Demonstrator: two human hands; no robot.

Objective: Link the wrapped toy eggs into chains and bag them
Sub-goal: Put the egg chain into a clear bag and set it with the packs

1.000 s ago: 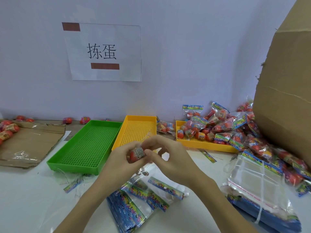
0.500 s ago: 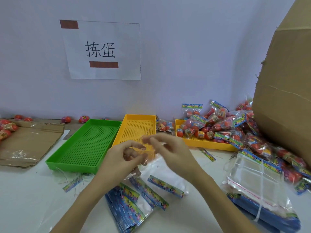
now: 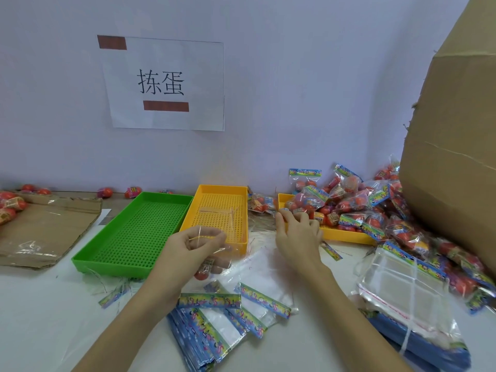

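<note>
My left hand (image 3: 193, 248) pinches the top of a clear plastic bag (image 3: 228, 237) just in front of the middle yellow tray (image 3: 220, 205). Red wrapped eggs (image 3: 206, 269) hang in the bag's bottom below my fingers. My right hand (image 3: 298, 232) reaches over the near edge of the right yellow tray (image 3: 346, 234). Its fingers bend down among the loose wrapped eggs (image 3: 326, 216) there. Whether they hold one is hidden.
An empty green tray (image 3: 134, 232) stands on the left. Bagged eggs (image 3: 362, 202) pile up against a big cardboard box (image 3: 456, 157) on the right. Empty header bags (image 3: 220, 320) lie near me, a bundle of clear bags (image 3: 402, 296) at the right, and flat cardboard (image 3: 45, 229) on the left.
My hands have parted. The right hand let go and moved right to the egg tray. The left hand now holds the clear bag with the eggs alone.
</note>
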